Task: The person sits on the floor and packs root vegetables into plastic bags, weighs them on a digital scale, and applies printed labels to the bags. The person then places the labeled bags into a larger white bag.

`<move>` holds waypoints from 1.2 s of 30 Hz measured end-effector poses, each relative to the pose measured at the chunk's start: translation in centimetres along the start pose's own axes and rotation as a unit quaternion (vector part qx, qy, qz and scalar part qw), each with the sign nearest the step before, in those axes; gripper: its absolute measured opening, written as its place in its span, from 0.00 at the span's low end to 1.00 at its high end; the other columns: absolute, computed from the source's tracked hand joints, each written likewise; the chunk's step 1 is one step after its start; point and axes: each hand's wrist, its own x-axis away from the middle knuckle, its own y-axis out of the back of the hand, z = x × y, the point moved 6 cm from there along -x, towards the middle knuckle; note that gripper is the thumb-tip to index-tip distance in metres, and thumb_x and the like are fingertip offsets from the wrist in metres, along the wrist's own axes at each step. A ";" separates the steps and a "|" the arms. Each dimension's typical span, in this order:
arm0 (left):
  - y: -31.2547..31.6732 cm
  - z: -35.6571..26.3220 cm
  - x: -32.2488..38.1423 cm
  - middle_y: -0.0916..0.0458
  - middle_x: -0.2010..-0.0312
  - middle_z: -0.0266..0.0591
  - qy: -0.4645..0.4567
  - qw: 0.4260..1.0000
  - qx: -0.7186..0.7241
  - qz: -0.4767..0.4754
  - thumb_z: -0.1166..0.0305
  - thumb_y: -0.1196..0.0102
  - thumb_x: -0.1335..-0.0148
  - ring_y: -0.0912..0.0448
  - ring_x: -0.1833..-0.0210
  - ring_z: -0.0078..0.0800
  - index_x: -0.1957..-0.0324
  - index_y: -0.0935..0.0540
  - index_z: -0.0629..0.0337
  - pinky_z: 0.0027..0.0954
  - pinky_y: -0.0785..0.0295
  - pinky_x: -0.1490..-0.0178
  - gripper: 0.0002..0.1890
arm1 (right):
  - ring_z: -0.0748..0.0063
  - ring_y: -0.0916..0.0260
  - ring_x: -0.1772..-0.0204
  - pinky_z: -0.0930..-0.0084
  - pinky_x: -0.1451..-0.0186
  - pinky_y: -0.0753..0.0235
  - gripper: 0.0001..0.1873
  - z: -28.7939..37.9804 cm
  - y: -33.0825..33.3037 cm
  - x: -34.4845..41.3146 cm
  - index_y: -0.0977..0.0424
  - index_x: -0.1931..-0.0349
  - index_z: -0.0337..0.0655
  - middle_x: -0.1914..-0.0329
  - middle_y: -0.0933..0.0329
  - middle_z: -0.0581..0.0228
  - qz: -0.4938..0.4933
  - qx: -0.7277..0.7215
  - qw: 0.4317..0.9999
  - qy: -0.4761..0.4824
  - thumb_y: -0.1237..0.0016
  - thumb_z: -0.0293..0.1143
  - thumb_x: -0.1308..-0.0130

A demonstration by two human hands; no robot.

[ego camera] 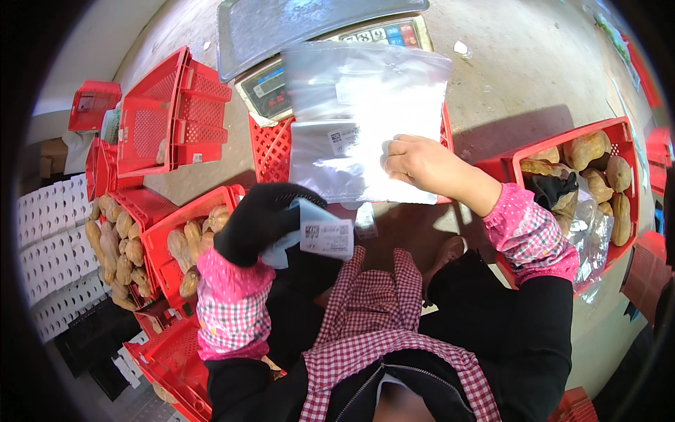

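Note:
My left hand (263, 219), in a black knitted glove, is closed on a folded strip of printed labels (327, 237) with a pale blue backing. Bare, my right hand (416, 161) rests with bent fingertips on clear plastic bags (321, 176); whether it pinches them I cannot tell. The bags lie flat over a red plastic crate (266, 147) and partly cover the keypad of a weighing scale (263, 87). A white label with print (343, 140) is on the lower bag, and another shows on the bag above it. The scale's metal pan (316, 26) is beyond.
At the right, a red crate (519, 145) holds butternut squashes (585, 150), a black glove (553, 190) and clear bags. More squashes (124, 253) fill red crates at the left. Empty-looking red crates (147, 126) stand behind them, and white perforated boxes (52, 237) are stacked at the far left.

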 end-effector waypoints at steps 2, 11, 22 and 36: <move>-0.2 -0.3 1.0 0.19 0.66 0.41 0.002 1.000 -0.002 -0.021 0.77 0.48 0.48 0.22 0.63 0.25 0.59 0.20 0.68 0.28 0.26 0.58 0.13 | 0.56 0.31 0.61 0.65 0.59 0.30 0.05 -0.7 0.0 0.0 0.27 0.71 0.38 0.69 0.29 0.61 -0.024 -0.033 0.999 -0.032 0.47 0.26 0.47; -1.6 -0.6 -1.4 0.22 0.69 0.38 -0.104 0.990 -0.078 0.046 0.78 0.46 0.52 0.23 0.64 0.27 0.62 0.20 0.64 0.29 0.28 0.59 0.12 | 0.55 0.30 0.61 0.65 0.58 0.29 0.06 -1.6 0.4 -0.3 0.27 0.72 0.41 0.71 0.29 0.61 -0.007 -0.075 0.994 -0.075 0.46 0.30 0.49; -4.0 0.6 -0.7 0.21 0.69 0.44 -0.113 0.952 -0.213 0.186 0.72 0.43 0.48 0.22 0.67 0.32 0.64 0.21 0.61 0.31 0.27 0.62 0.08 | 0.59 0.27 0.61 0.68 0.57 0.29 0.06 3.5 -0.5 0.2 0.27 0.70 0.36 0.71 0.26 0.59 -0.034 0.104 0.989 -0.099 0.54 0.27 0.46; -4.5 0.6 -0.8 0.22 0.66 0.45 -0.053 0.948 -0.235 0.206 0.77 0.45 0.51 0.22 0.62 0.38 0.63 0.20 0.61 0.34 0.27 0.57 0.11 | 0.75 0.32 0.73 0.78 0.68 0.32 0.10 -1.4 -1.0 0.0 0.28 0.72 0.35 0.79 0.30 0.66 -0.046 -0.316 0.923 -0.214 0.39 0.28 0.49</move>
